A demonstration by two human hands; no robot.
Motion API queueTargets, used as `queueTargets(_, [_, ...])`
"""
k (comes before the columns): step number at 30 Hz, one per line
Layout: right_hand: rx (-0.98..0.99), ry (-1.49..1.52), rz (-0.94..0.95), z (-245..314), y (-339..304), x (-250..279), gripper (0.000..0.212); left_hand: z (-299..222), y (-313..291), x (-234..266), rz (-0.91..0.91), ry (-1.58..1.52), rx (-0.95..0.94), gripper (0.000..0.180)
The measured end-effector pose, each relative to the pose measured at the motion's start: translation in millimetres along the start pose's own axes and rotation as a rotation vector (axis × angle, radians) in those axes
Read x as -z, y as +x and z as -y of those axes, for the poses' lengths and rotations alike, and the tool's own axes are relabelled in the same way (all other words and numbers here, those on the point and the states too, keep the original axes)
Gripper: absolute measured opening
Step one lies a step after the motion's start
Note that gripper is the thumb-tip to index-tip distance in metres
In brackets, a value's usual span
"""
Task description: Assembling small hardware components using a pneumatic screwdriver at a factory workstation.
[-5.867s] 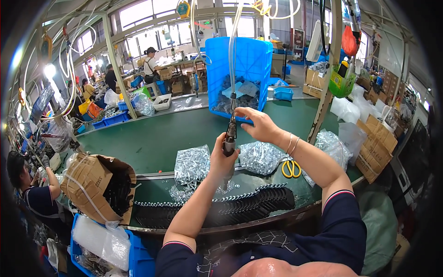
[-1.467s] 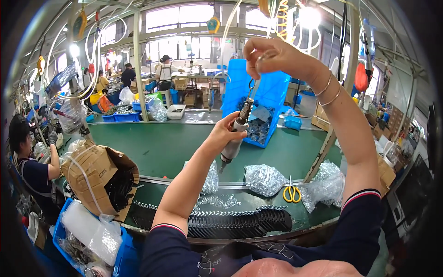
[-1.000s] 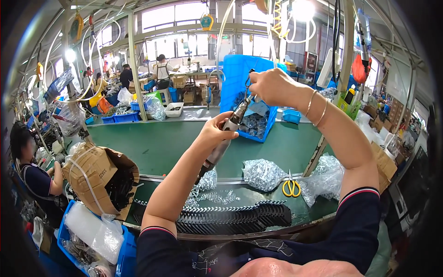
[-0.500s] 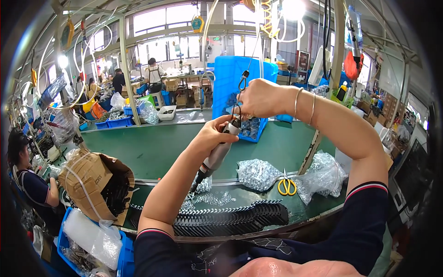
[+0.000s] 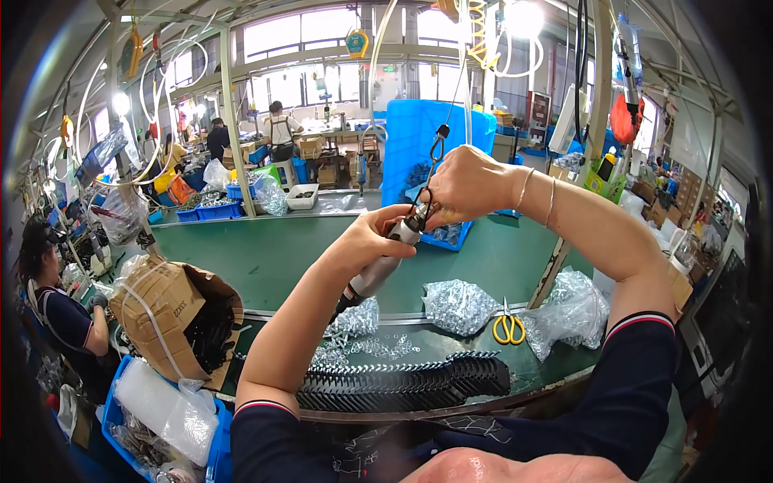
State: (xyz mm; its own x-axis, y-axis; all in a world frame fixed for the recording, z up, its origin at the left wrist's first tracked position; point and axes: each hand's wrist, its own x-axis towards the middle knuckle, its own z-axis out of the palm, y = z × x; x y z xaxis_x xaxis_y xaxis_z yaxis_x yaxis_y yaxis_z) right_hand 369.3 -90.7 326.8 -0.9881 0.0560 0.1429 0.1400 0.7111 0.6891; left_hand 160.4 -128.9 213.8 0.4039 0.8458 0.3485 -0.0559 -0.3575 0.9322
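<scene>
My left hand (image 5: 366, 241) grips the grey body of a pneumatic screwdriver (image 5: 378, 274), tilted with its tip pointing down to the left. My right hand (image 5: 467, 187) pinches the tool's top end, where a metal hook (image 5: 433, 157) and hanging cord join it. Below the hands lies a long row of black plastic parts (image 5: 403, 382) on the bench edge. Loose silver screws (image 5: 362, 342) lie scattered just behind that row.
Clear bags of screws (image 5: 460, 304) and yellow-handled scissors (image 5: 508, 326) lie on the green belt (image 5: 274, 258). An open cardboard box (image 5: 173, 310) of black parts stands at left. A blue crate (image 5: 435, 149) stands behind. A seated person (image 5: 60, 310) works at far left.
Both hands have come down with the screwdriver from a raised position toward the bench. My right hand stays at the tool's top by the hook.
</scene>
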Motion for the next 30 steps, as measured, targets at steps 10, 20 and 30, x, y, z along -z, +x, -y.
queueTargets(10, [0.026,0.026,-0.068,3.1,4.6,9.3,0.036,-11.3,-1.4,7.1,0.076,0.009,-0.002,0.068])
queueTargets(20, [0.033,-0.025,-0.008,-0.3,8.0,3.1,0.037,-0.9,-0.2,7.3,0.117,-0.058,-0.03,0.064])
queueTargets(30, [0.082,0.041,-0.034,-2.6,-5.5,-8.2,0.041,53.0,-22.7,7.1,0.227,0.144,0.098,0.053])
